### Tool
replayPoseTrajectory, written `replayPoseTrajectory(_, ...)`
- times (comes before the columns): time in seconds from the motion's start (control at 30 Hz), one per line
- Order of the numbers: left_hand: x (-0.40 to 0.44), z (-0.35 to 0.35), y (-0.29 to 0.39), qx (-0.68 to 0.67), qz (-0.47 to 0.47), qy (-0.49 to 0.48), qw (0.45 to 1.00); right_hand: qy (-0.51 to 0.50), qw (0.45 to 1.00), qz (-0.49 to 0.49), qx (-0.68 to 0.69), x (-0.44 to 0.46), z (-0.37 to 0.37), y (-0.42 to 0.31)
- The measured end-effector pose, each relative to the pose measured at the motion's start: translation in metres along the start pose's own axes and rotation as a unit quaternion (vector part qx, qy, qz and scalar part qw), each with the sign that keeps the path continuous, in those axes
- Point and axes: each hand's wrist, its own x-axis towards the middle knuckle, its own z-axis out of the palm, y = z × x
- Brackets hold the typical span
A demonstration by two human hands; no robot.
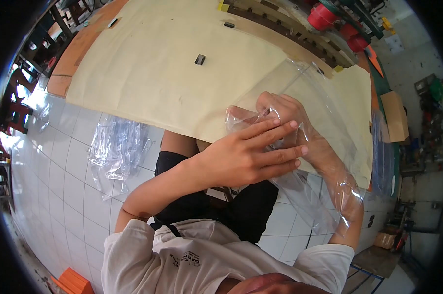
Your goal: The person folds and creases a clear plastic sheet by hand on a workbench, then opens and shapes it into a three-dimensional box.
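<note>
A limp piece of clear plastic [307,83], sheet or bag I cannot tell, lies partly on the cream-covered table [148,63]. It drapes over my right forearm and hangs past the table edge. My right hand [287,112] has its fingers curled around the crumpled plastic at the table's near side. Across it reaches my left hand [248,154], palm down, fingers stretched out and slightly apart over the plastic. Its fingertips overlap the right wrist. The folds and the left hand hide part of the right hand's grip.
Small dark blocks [200,60] sit on the table. A long slotted bar [285,29] runs along its far edge, with red machine parts [324,17] beyond. Clear plastic pieces [116,149] hang at the left edge; more plastic [382,152] and a cardboard box [394,116] are at right.
</note>
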Motion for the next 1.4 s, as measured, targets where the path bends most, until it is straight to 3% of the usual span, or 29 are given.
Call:
replayPoseTrajectory(0.47, -0.002, -0.001, -0.002, -0.017, 0.006, -0.006, 1.000, 0.015, 0.999, 0.039, -0.033, 0.003, -0.003, -0.009)
replayPoseTrajectory(0.7, -0.002, -0.003, -0.002, -0.002, 0.010, -0.016, 1.000, 0.008, 1.000, 0.010, 0.010, 0.006, -0.007, -0.009)
replayPoseTrajectory(1.0, -0.003, 0.000, -0.002, -0.009, 0.012, -0.007, 1.000, -0.033, 0.995, -0.001, -0.090, 0.003, -0.007, -0.013)
replayPoseTrajectory(1.2, -0.002, -0.003, -0.001, 0.000, 0.017, -0.018, 1.000, -0.066, 0.996, 0.053, -0.026, 0.002, -0.004, -0.006)
replayPoseTrajectory(1.4, -0.005, -0.001, 0.000, 0.017, 0.012, -0.021, 1.000, -0.033, 0.998, 0.058, -0.009, 0.002, -0.003, -0.005)
